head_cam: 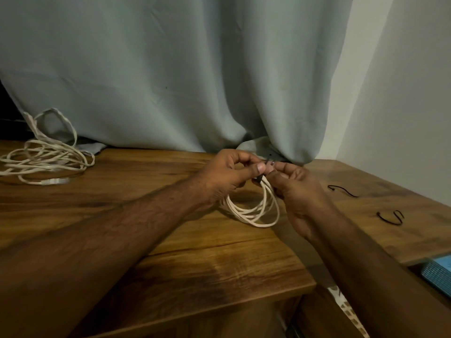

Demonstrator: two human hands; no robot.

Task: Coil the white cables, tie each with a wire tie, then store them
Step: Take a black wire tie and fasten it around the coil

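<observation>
Above the brown wooden table (151, 215), the left hand (224, 176) and right hand (300, 189) pinch a thin black wire tie (269, 163) round the top of a coiled white cable (253, 211), fingers curled. A loose tangled white cable (44, 154) lies far left; two spare black wire ties (366, 203) lie right.

Cables and ties laid out on a table before a curtain

On the table (146, 215), a loose cable (44, 157) lies far left, a coiled cable (253, 211) sits at centre between both hands, two wire ties (341, 191) (390, 217) lie right, and the curtain (195, 81) hangs behind.
</observation>
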